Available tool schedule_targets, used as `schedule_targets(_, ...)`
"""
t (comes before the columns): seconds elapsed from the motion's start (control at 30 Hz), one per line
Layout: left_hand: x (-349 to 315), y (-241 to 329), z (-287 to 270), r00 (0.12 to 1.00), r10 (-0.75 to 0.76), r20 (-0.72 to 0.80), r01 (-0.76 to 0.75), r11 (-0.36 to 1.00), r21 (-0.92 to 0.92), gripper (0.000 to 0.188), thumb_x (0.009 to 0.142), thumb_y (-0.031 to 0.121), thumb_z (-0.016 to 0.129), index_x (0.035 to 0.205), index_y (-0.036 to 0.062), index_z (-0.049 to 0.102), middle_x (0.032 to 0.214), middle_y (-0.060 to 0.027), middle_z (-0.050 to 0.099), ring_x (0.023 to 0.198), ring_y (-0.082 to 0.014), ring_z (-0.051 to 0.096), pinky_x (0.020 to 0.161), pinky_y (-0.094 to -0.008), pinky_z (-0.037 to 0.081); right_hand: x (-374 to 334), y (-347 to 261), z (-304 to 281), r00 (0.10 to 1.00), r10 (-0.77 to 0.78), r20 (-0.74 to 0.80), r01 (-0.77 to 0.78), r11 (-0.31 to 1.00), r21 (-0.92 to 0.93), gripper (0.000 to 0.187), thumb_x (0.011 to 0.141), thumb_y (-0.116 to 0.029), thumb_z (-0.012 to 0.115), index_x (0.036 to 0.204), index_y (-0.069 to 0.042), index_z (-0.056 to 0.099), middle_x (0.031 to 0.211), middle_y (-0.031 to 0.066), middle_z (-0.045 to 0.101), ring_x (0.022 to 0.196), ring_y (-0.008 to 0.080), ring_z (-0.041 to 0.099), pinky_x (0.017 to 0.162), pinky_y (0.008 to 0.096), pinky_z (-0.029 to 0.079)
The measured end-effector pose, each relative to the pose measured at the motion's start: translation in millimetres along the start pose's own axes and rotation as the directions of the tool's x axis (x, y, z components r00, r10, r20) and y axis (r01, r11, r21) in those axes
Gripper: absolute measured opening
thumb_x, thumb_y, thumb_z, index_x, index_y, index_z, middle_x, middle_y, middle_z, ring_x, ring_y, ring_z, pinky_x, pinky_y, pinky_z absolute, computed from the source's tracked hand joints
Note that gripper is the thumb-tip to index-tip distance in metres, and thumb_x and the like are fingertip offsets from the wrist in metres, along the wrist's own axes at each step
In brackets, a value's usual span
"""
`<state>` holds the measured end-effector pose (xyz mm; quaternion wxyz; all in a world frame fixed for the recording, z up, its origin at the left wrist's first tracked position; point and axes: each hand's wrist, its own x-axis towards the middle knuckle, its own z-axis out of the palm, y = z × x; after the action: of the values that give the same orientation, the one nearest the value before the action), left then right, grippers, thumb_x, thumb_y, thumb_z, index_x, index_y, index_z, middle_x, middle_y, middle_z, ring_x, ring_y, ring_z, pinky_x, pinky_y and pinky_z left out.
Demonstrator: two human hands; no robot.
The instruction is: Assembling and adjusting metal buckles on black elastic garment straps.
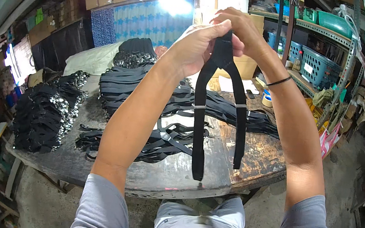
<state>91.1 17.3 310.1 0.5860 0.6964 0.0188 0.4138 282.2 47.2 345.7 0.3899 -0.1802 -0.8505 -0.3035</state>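
Both arms are raised in front of me. My left hand [196, 46] and my right hand [242, 29] pinch the top of a black elastic strap [200, 121] together. The strap splits below the hands into two tails with small metal sliders; both tails hang down over the table. The left tail ends near the table's front edge, the right tail ends a little higher. A thin black band sits on my right wrist.
A worn round table [169, 177] carries heaps of black straps [148, 91] and a stack with metal clips [46, 114] at the left. A tape roll [267, 99] lies at the back right. Metal shelves with teal baskets [320, 67] stand on the right. Cardboard boxes fill the back.
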Motion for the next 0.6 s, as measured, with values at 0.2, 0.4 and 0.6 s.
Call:
schedule_targets(0.2, 2, -10, 7, 1.000, 0.027, 0.001, -0.027, 0.997, -0.071, 0.044, 0.100, 0.036, 0.056, 0.122, -0.0018, 0.056, 0.106, -0.0181, 0.069, 0.094, -0.0262, 0.070, 0.085, -0.0356, 0.057, -11, -19, -20, 0.899, 0.392, 0.193, -0.429, 0.704, 0.567, 0.037, 0.095, -0.029, 0.060, 0.123, -0.005, 0.063, 0.113, 0.0096, 0.064, 0.104, 0.0215, 0.064, 0.090, 0.0346, 0.052)
schedule_targets(0.4, 1, -15, 20, 1.000, -0.019, 0.025, 0.022, 0.993, -0.112, 0.040, 0.103, 0.036, 0.049, 0.117, 0.0003, 0.060, 0.106, -0.0175, 0.069, 0.095, -0.0283, 0.070, 0.088, -0.0392, 0.056, -32, -44, -38, 0.723, 0.405, 0.559, -0.654, 0.140, 0.744, 0.052, 0.095, -0.062, 0.052, 0.078, -0.013, 0.056, 0.061, -0.0077, 0.044, 0.054, 0.0045, 0.044, 0.058, 0.0194, 0.042)
schedule_targets(0.6, -21, -46, 13, 0.908, 0.093, 0.409, 0.031, 0.958, -0.286, 0.058, 0.099, 0.047, 0.054, 0.125, -0.0039, 0.051, 0.110, -0.0281, 0.065, 0.101, -0.0389, 0.067, 0.092, -0.0456, 0.054, -29, -58, -45, 0.796, 0.493, 0.351, -0.595, 0.532, 0.603, 0.047, 0.090, -0.057, 0.065, 0.082, -0.011, 0.060, 0.058, -0.0079, 0.042, 0.049, 0.0019, 0.039, 0.043, 0.0214, 0.033)
